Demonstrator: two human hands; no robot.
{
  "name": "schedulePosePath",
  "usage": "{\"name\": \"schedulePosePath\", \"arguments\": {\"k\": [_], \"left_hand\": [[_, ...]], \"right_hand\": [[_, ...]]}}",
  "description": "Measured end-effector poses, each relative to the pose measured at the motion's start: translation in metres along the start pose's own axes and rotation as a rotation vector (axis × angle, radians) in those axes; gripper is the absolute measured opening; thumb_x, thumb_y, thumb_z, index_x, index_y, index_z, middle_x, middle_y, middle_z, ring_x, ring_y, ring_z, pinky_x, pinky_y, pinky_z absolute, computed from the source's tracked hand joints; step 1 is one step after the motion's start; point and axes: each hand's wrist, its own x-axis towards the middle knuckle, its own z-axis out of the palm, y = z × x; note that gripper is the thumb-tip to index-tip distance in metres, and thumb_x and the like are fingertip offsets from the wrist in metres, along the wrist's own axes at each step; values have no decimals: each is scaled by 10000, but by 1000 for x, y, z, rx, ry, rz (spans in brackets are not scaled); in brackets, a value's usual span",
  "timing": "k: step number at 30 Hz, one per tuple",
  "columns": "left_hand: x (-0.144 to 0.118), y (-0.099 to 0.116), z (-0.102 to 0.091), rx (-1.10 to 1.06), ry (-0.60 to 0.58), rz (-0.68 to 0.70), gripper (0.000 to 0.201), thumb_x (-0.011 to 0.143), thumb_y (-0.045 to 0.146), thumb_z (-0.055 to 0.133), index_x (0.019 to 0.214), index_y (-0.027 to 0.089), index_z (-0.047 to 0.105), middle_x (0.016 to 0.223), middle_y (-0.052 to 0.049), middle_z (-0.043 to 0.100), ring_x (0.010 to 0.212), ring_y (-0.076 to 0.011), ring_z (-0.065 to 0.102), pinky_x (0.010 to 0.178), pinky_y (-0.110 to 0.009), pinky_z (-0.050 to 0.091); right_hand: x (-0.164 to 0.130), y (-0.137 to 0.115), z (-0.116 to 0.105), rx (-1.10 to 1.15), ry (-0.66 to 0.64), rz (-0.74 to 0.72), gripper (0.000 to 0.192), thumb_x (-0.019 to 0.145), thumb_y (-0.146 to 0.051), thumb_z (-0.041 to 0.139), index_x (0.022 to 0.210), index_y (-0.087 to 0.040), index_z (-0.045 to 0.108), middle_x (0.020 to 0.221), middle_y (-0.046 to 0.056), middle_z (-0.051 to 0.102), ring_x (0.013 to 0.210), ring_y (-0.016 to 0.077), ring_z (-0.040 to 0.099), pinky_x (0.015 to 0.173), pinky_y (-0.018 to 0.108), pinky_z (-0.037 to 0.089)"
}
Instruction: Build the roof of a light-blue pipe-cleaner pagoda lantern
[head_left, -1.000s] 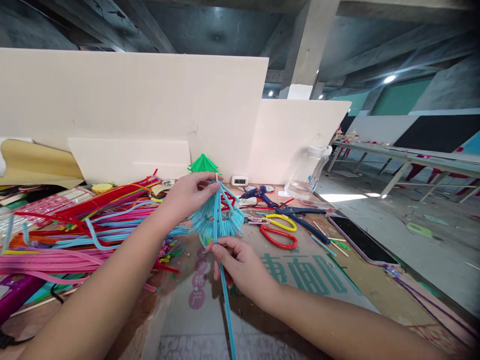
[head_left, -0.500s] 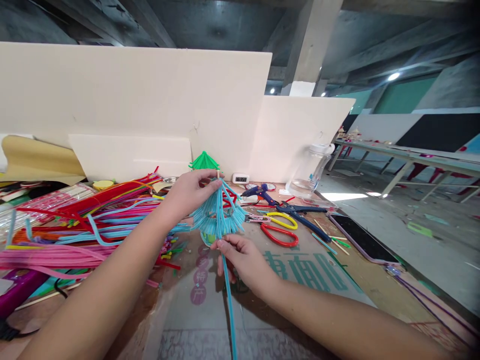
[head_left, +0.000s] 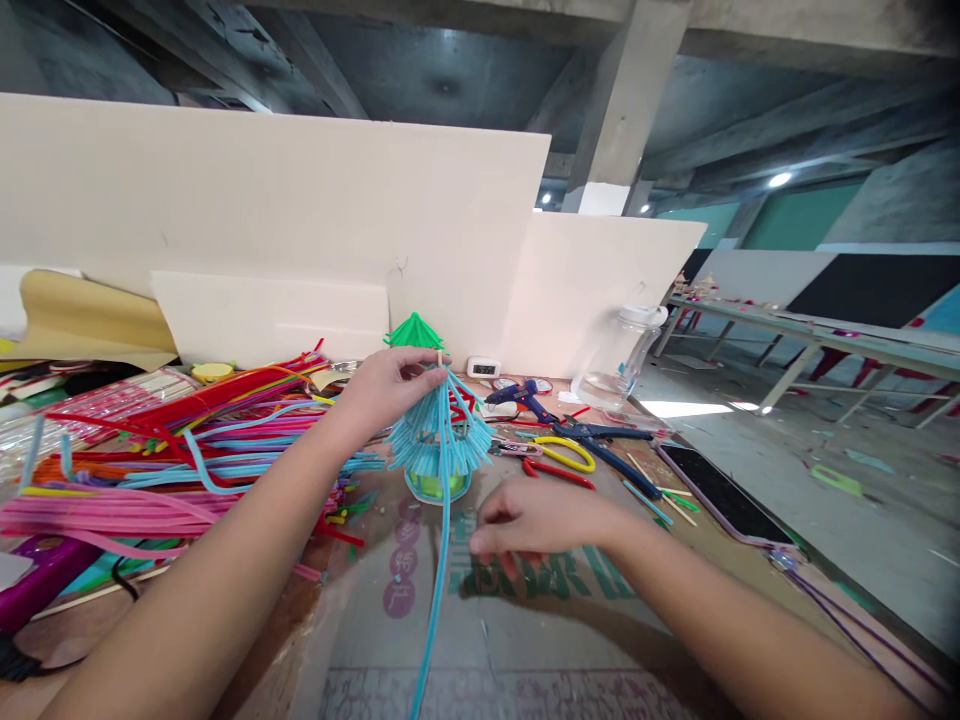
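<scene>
A small tiered model (head_left: 431,435) made of pipe cleaners stands before me, with a flared light-blue roof over a green base. My left hand (head_left: 397,390) is closed on the peak of the blue roof, pinching it near a thin pale stick. From that peak a long light-blue pipe cleaner (head_left: 441,580) hangs over the front and runs towards me. My right hand (head_left: 536,520) is apart from it on the right, above the printed sheet, holding nothing, its fingers loosely curled. Behind my left hand rises a green pointed roof (head_left: 415,330).
Bundles of coloured pipe cleaners (head_left: 112,515) spread over the left side. To the right lie a glue gun (head_left: 525,395), scissors with yellow and red handles (head_left: 570,455), dark-blue-handled pliers (head_left: 619,460) and a phone (head_left: 720,495). A clear water jug (head_left: 619,355) stands behind; pale boards (head_left: 300,200) rise at the back.
My right hand has let go of the long blue pipe cleaner and moved right. The strand's lower end has swung left. My left hand keeps its hold at the roof's peak.
</scene>
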Motion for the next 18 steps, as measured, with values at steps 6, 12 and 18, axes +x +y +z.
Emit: {"name": "schedulePosePath", "arguments": {"k": [6, 12, 18], "left_hand": [[-1, 2, 4, 20, 2, 8, 422, 861, 500, 584, 1109, 188, 724, 1094, -67, 736, 930, -236, 675, 852, -364, 504], [-3, 4, 4, 99, -18, 28, 393, 851, 488, 597, 1106, 205, 698, 1134, -68, 716, 947, -244, 664, 893, -397, 497], [-4, 1, 8, -2, 36, 47, 363, 825, 448, 653, 1091, 223, 553, 1059, -45, 681, 968, -212, 663, 843, -352, 519]], "right_hand": [[-17, 27, -54, -425, 504, 117, 455, 926, -568, 468, 776, -183, 657, 716, 31, 691, 618, 149, 604, 550, 242, 394], [7, 82, -97, -530, 864, 402, 398, 852, -423, 656, 1096, -110, 636, 1100, 193, 677, 978, 306, 646, 771, 335, 453], [42, 124, -119, -375, 919, 383, 614, 863, -432, 670, 1351, -102, 495, 1302, 213, 592, 1175, 314, 582, 946, 373, 463]]}}
